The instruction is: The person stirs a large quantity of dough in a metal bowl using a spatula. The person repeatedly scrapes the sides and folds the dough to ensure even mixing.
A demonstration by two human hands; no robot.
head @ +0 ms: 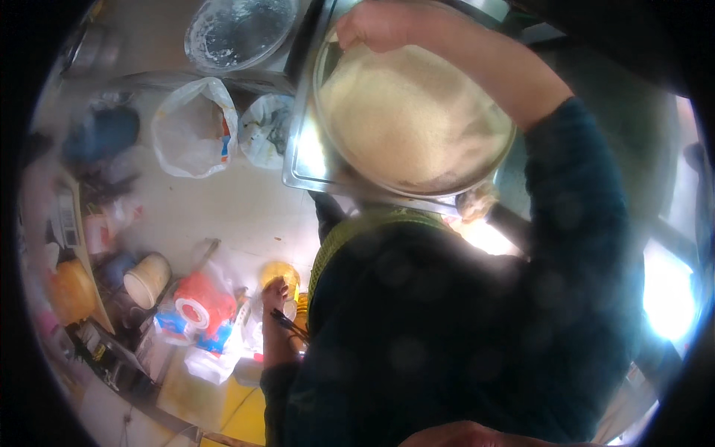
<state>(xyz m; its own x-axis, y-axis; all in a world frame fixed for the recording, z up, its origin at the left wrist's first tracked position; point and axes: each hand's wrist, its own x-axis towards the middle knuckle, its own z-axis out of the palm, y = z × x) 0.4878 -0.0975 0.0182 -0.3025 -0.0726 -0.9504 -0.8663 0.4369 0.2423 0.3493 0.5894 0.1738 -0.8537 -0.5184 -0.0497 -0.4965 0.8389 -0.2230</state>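
Observation:
My right hand (373, 29) is closed at the far left rim of a wide round metal basin (413, 193), with the forearm passing over it. Inside lies a pale, cream-coloured powdery or grainy mass (402, 112). The basin rests over a rectangular metal tray (304, 151) close to my body. Lower down on the left side, my left hand (276, 291) hangs beside a yellow-topped container (279, 272). Dark cords circle that wrist. Blur and distance hide whether the fingers hold the container.
A flour-dusted round pan (241, 33) stands at upper left. Below it are a bag-lined bin (192, 128) and another plastic bag (269, 131). A beige bucket (147, 281) and a red packaged bundle (205, 302) lie at lower left. A blurred brown thing (476, 202) sits by the basin.

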